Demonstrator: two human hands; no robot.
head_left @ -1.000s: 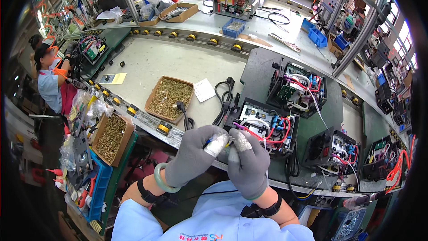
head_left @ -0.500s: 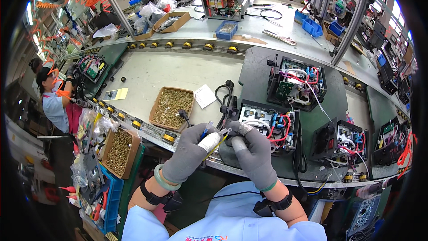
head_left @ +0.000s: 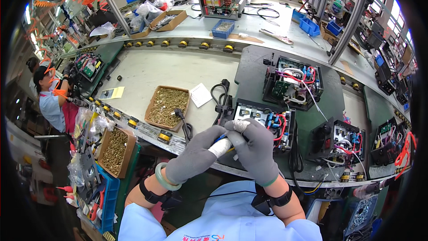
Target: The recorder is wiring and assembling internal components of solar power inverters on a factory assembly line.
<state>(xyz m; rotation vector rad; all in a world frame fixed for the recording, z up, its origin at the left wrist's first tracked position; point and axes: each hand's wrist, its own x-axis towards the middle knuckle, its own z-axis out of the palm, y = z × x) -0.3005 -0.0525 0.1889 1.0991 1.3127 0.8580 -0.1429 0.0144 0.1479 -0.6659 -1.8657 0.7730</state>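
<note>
Both my hands wear grey gloves with white tape around some fingers, and they meet just beyond the near edge of the conveyor. My left hand (head_left: 194, 154) is closed around thin wires; a bit of blue wire (head_left: 220, 138) shows between its fingers. My right hand (head_left: 256, 151) pinches at the same spot, thumb against forefinger, over the wire ends, which its fingers mostly hide. Right behind the hands sits an open black electrical unit (head_left: 261, 111) with white blocks and red wires. A black power cord (head_left: 221, 100) lies beside that unit.
A cardboard box of small brass-coloured parts (head_left: 167, 107) stands at left of centre, with a second parts box (head_left: 117, 152) nearer. More open units (head_left: 294, 82) rest on the dark green board (head_left: 330, 93). A co-worker (head_left: 51, 100) is at far left.
My right fingers have closed in over the wire ends beside my left fingers. The ring terminal and most of the yellow-green wire, visible before, are now covered. The view has shifted slightly.
</note>
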